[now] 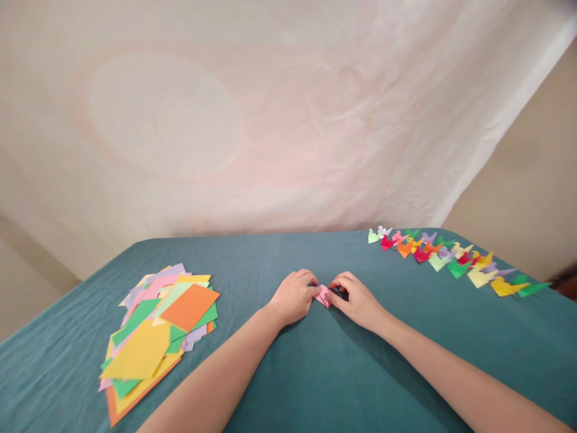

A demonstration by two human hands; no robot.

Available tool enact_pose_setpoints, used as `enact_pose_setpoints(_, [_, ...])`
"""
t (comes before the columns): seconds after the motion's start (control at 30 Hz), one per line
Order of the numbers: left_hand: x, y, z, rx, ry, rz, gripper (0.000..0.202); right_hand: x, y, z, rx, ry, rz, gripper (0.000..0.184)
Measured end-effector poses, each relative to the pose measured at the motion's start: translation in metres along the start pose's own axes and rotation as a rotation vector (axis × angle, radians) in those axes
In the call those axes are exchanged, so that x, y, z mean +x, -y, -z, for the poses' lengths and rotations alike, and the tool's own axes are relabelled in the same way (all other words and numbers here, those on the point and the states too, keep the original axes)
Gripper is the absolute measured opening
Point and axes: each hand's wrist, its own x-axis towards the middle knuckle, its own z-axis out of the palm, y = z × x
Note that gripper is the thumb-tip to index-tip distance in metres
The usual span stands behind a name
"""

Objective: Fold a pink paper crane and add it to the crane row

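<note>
A small folded piece of pink paper [323, 296] is between my two hands, near the middle of the table. My left hand [294, 296] pinches its left side between thumb and fingers, the other fingers curled under. On the right edge, my right hand [356, 299] grips the paper with the thumb and a finger, its remaining fingers bent. Fingertips cover part of the paper, so its full folded shape is hidden.
A loose pile of coloured paper sheets [139, 352] lies on the left of the teal tablecloth [270, 385]. Rows of small folded paper birds [421, 255] in several colours stand along the back right edge. A pale cloth [288, 120] hangs behind the table.
</note>
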Motion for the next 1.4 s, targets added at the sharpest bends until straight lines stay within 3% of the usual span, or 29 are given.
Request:
enact_pose_setpoints(0.37, [0.0, -0.003, 0.0, -0.09, -0.12, 0.104, 0.023, -0.002, 0.007, -0.001, -0.098, -0.038, -0.015, 0.02])
enact_pose_setpoints(0.57, [0.0, 0.0, -0.002, -0.232, -0.139, 0.075, 0.022, -0.002, 0.005, -0.004, -0.056, -0.061, -0.023, 0.022])
enact_pose_setpoints(0.87, [0.003, 0.013, -0.012, -0.71, -0.201, 0.23, 0.009, -0.004, 0.011, -0.001, 0.137, 0.012, -0.032, 0.014])
enact_pose_setpoints(1.1, [0.003, 0.016, -0.007, -1.031, -0.199, 0.339, 0.022, -0.006, 0.018, 0.004, 0.184, -0.029, 0.011, 0.009])
enact_pose_setpoints(1.27, [0.003, 0.014, -0.007, -0.988, -0.205, 0.391, 0.028, -0.006, 0.014, 0.005, 0.145, -0.177, 0.09, 0.01])
enact_pose_setpoints(1.4, [0.003, 0.007, -0.003, -0.777, -0.269, 0.278, 0.027, -0.006, 0.009, 0.006, -0.046, -0.283, 0.181, 0.012])
